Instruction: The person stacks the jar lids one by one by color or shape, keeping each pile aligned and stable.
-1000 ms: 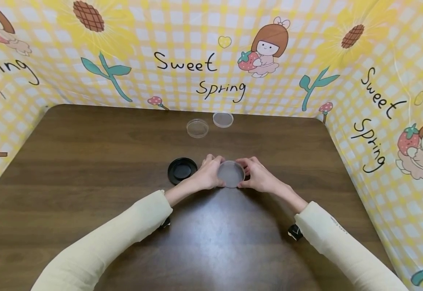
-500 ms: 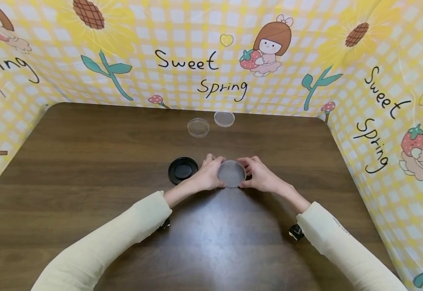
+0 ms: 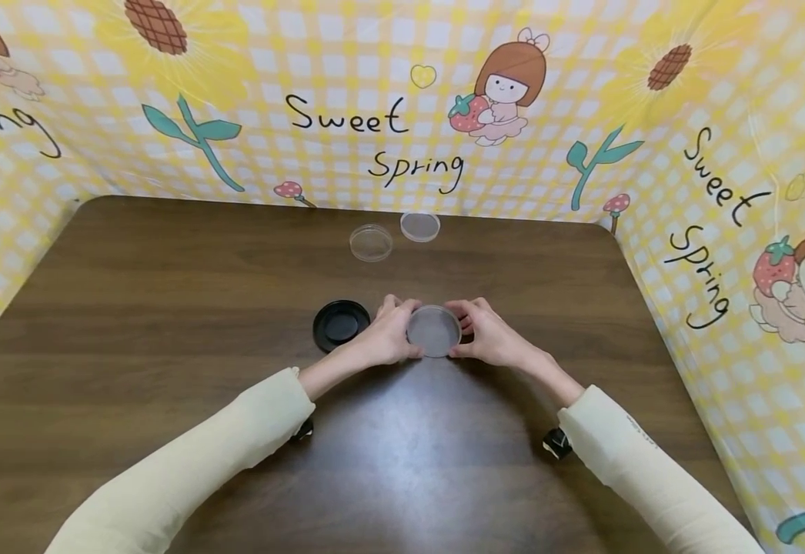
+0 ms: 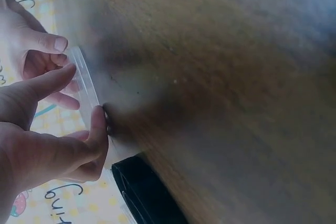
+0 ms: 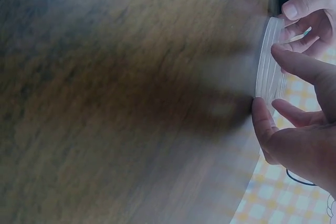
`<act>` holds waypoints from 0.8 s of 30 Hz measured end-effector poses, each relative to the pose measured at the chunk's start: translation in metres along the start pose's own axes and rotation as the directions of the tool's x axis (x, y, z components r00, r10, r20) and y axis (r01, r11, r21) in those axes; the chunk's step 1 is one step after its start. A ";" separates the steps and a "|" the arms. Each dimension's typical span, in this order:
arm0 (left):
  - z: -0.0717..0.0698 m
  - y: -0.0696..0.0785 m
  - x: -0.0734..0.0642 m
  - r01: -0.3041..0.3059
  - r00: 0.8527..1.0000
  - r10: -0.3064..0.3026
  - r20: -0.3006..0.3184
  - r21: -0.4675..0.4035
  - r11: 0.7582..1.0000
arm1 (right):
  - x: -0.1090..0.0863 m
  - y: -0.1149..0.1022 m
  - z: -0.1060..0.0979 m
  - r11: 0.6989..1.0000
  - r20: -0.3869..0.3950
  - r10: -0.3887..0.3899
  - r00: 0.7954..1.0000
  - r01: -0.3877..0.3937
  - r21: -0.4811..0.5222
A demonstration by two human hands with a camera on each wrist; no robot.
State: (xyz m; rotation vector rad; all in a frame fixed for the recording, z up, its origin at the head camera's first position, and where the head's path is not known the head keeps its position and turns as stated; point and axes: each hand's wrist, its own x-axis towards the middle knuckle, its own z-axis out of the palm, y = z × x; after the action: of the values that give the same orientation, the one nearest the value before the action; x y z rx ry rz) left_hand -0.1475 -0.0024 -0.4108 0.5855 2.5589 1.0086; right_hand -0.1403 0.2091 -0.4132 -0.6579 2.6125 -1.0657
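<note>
On the counter [image 3: 548, 269], a black round dish [image 3: 342, 327] sits just left of the left hand [image 3: 390, 332]. A clear round lid [image 3: 371, 243] lies beyond that hand, whose thumb and fingers curve partway closed, gripping the left rim of a clear shallow dish [image 3: 434, 332]. Another clear lid [image 3: 419, 227] lies beyond both hands. The right hand [image 3: 489, 335], similarly half-curled, grips the dish's right rim.

And it's the clear, shallow round plastic dish [image 3: 434, 332], level, rim held between left hand [image 3: 390, 335] and right hand [image 3: 491, 335]!
</note>
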 end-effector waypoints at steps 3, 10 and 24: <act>-0.002 0.000 -0.002 -0.006 1.000 0.006 0.010 0.011 1.000 | 0.001 0.000 0.002 1.000 -0.028 -0.007 1.000 0.007 0.005; -0.008 -0.001 -0.003 -0.062 0.998 0.061 0.036 0.030 0.998 | 0.005 -0.001 0.003 1.000 -0.120 -0.004 0.993 0.001 -0.018; -0.055 -0.018 0.011 -0.017 1.000 0.017 0.008 0.064 0.998 | 0.056 -0.020 -0.004 0.997 -0.212 0.031 0.977 -0.046 -0.067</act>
State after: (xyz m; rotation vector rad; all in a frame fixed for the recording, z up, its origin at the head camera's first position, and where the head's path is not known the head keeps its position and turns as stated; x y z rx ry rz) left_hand -0.1856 -0.0402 -0.3869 0.6282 2.5927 0.9307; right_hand -0.1838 0.1715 -0.3996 -0.5321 2.8429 -1.0890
